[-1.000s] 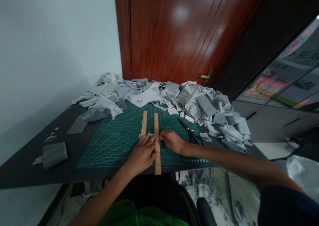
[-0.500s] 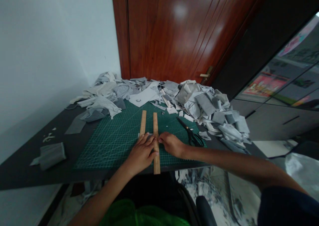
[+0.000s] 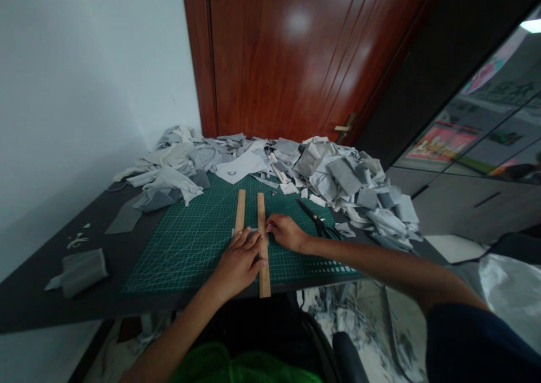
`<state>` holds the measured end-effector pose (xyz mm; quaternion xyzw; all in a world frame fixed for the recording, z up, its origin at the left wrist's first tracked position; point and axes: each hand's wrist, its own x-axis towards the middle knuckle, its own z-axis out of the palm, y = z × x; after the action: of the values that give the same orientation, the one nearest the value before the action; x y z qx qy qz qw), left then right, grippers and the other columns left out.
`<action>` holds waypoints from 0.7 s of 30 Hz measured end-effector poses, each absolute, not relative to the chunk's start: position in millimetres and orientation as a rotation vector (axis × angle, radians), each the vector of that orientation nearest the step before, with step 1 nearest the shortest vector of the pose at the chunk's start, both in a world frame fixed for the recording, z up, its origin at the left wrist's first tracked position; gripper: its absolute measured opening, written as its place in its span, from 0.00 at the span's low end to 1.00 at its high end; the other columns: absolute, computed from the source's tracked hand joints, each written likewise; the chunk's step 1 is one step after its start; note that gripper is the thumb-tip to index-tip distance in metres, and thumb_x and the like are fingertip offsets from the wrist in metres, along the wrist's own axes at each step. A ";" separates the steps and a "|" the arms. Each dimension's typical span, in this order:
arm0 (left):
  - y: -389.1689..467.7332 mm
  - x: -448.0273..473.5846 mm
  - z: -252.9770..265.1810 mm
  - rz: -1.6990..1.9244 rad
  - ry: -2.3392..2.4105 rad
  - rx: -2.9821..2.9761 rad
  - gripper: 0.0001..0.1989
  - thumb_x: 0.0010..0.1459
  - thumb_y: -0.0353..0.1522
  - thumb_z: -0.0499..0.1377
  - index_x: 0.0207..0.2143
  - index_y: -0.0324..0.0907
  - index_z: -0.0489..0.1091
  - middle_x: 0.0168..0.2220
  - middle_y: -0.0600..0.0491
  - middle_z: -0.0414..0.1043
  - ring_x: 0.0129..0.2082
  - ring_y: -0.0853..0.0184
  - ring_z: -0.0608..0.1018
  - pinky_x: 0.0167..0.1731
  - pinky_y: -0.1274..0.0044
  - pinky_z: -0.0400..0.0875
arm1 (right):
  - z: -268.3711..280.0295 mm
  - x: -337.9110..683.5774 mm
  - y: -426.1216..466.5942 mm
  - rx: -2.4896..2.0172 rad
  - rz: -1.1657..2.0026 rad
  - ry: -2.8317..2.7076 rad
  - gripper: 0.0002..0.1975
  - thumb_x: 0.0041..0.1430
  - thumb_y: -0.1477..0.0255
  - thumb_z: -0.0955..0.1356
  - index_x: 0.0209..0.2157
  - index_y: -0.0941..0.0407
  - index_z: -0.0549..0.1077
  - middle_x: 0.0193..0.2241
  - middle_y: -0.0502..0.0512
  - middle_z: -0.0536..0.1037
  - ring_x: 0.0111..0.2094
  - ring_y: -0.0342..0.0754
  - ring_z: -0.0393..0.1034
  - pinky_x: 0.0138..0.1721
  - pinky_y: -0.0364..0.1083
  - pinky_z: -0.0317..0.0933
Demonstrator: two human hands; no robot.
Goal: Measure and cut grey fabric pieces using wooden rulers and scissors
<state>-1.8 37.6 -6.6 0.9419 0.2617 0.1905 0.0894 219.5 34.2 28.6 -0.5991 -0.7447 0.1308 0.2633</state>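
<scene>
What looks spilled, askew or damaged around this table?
Cloth scraps are strewn on the floor below the table's right part, looking dropped rather than placed. The fabric heap also strays onto the cutting mat's far edge. No damage stands out.

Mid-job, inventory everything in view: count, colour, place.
Table: one, dark grey, across foreground
Cutting mat: one, green, on table
Rulers: two, tan, on mat
Cloth piece: one, grey, at rulers
Scissors: one, black, mat's right side
Fabric scraps: many, grey and white, mostly far edge
Cloth bundle: one, grey, table's left
Door: one, reddish-brown, behind table
Wall: one, pale, left
Cabinet: one, grey, right
Sleeve: one, navy, lower right
Left hand: one, bare, on rulers
Right hand: one, bare, beside rulers
</scene>
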 end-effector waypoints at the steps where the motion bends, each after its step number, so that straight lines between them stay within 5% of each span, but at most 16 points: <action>1: 37.6 -1.8 -6.3 0.570 0.780 2.800 0.28 0.67 0.39 0.57 0.67 0.43 0.61 0.68 0.46 0.62 0.72 0.51 0.57 0.70 0.54 0.51 | 29.3 218.8 33.7 -1.630 0.353 -2.004 0.09 0.61 0.84 0.67 0.33 0.56 0.73 0.32 0.52 0.77 0.36 0.48 0.71 0.40 0.45 0.61; 21: 36.1 -1.3 -1.6 0.508 0.801 2.783 0.27 0.67 0.40 0.57 0.66 0.42 0.63 0.69 0.45 0.61 0.72 0.50 0.57 0.70 0.55 0.51 | 36.4 208.3 9.7 -1.798 0.561 -1.972 0.07 0.59 0.80 0.70 0.29 0.56 0.74 0.26 0.48 0.77 0.29 0.44 0.71 0.30 0.41 0.59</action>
<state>-1.3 36.1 -1.6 0.9418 0.2709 0.1718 0.1004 208.3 9.7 36.4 -0.6451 -0.7077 0.2013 0.2060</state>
